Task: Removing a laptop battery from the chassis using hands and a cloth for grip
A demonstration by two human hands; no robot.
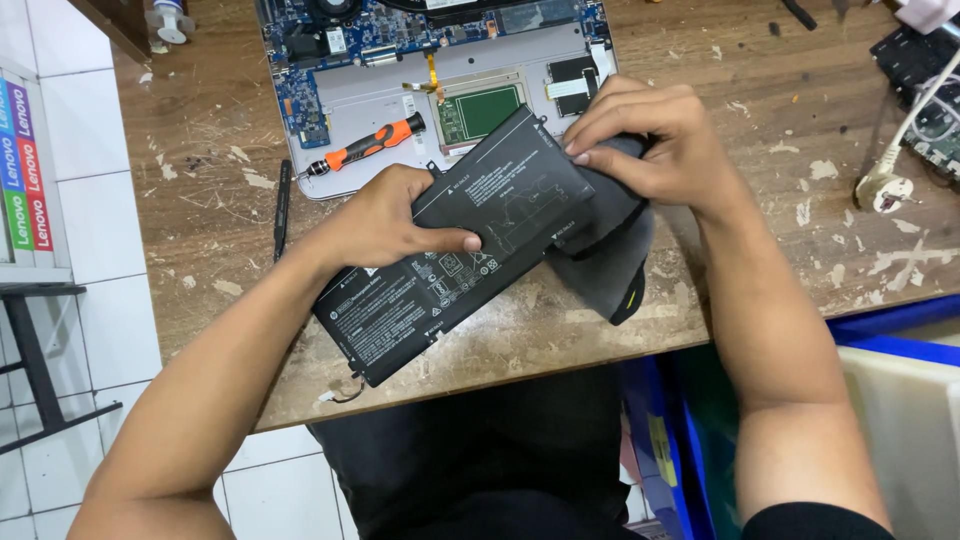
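Note:
A flat black laptop battery (pixel 470 240) lies tilted over the front of a worn wooden workbench (pixel 200 130). My left hand (pixel 385 215) grips its upper long edge, thumb laid across the label. My right hand (pixel 650 135) presses a dark grey cloth (pixel 605 250) against the battery's right end, fingers bunched on the fabric. Behind both hands sits an opened laptop (pixel 440 60) with its blue circuit board and silver inner shell showing.
An orange and black screwdriver (pixel 370 145) rests on the laptop's lower left. A thin black pry tool (pixel 282 205) lies left of it. A white power plug and cable (pixel 885 185) sit at the right, another board behind. Blue bins (pixel 880 340) stand below right.

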